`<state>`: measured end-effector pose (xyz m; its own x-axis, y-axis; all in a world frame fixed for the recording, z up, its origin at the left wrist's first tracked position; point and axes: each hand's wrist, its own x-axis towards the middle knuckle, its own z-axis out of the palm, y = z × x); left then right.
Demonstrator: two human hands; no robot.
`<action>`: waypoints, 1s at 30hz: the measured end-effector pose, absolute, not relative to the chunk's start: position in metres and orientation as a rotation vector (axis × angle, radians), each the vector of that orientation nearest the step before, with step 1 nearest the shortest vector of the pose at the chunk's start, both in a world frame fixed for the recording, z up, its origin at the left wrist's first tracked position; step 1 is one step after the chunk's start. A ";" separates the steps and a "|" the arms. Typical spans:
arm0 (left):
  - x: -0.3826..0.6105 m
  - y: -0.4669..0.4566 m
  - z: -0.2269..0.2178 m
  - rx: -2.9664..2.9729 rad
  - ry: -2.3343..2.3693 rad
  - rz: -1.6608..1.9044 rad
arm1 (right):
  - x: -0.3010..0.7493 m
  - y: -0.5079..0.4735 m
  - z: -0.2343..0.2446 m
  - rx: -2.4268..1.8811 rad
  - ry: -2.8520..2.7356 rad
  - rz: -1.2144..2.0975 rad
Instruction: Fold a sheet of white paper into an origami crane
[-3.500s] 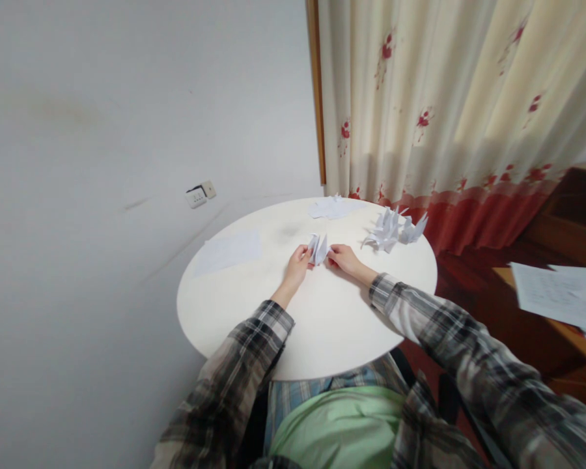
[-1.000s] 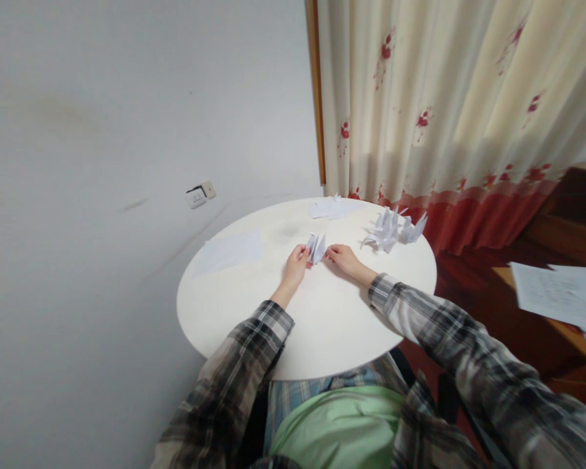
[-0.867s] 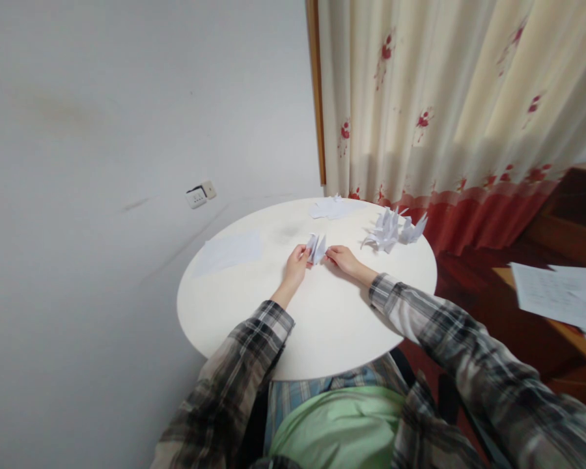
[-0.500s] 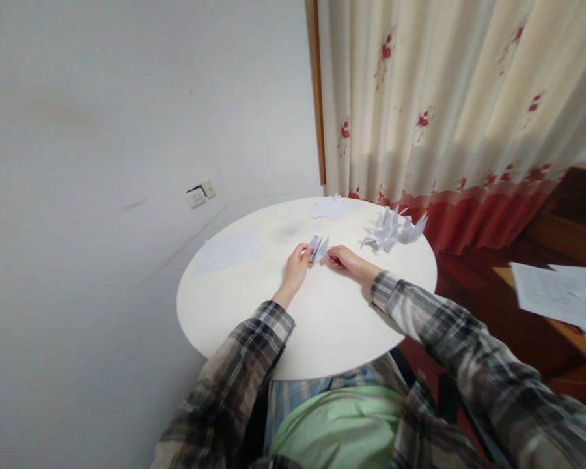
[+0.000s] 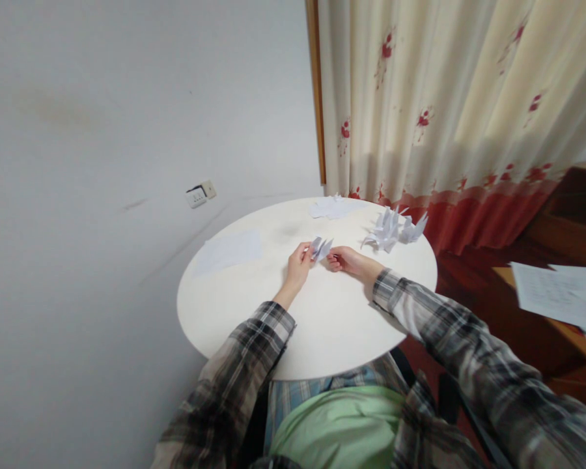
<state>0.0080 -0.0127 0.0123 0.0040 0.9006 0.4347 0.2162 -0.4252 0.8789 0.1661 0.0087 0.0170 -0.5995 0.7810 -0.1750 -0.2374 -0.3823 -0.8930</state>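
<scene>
Above the middle of the round white table (image 5: 317, 345), a folded white paper crane (image 5: 322, 248) stands with its flaps upright between my hands. My left hand (image 5: 300, 262) pinches its left side. The fingers of my right hand (image 5: 344, 258) are curled together at its right side, where they seem to grip a tip of the paper; the fingertips partly hide that end. To the right of my right hand lies a cluster of finished paper cranes (image 5: 385, 231), several heaped together.
White paper sheets (image 5: 234, 249) lie at the table's left, and more paper pieces (image 5: 329, 208) at its far edge. A wall with a socket (image 5: 196, 197) borders the left. A floral curtain (image 5: 420, 98) hangs behind. Printed sheets (image 5: 561, 293) rest on wooden furniture at the right.
The crane has shifted slightly right and tilted a little, with my left hand moving along. My right hand has barely moved.
</scene>
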 end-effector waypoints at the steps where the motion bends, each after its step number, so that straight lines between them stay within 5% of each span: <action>1: 0.008 -0.013 0.012 1.691 1.159 1.463 | 0.166 0.010 0.016 -0.788 -1.152 2.051; 14: 0.008 -0.012 0.013 1.746 1.154 1.476 | 0.168 0.016 0.011 -0.765 -1.112 2.142; 30: 0.002 0.001 0.006 1.521 1.149 1.510 | 0.159 0.019 -0.002 -0.957 -1.386 1.198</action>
